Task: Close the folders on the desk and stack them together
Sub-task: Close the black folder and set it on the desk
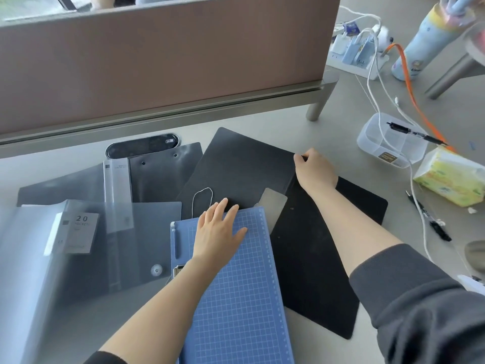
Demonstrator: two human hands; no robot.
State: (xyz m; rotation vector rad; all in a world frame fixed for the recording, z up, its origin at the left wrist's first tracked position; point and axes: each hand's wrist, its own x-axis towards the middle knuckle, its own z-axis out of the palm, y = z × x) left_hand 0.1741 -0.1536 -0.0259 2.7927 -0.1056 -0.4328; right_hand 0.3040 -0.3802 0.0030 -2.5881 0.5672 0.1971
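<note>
A black folder [241, 164] lies open in the middle of the desk, its right half [315, 258] spread toward me. My right hand [313, 169] pinches the far end of its spine. A closed blue grid-patterned folder [236, 285] lies in front of it, and my left hand [220, 229] rests flat on its top edge with fingers spread. At the left a translucent grey pocket folder [78, 245] labelled "20" lies open over a dark grey folder [162, 172] with two holes.
A brown partition [157, 61] on metal legs blocks the back. To the right are a clear plastic box [388, 143] with a pen, white and orange cables [409, 82], a tissue pack [451, 177], a power strip [354, 53] and a bottle [425, 40].
</note>
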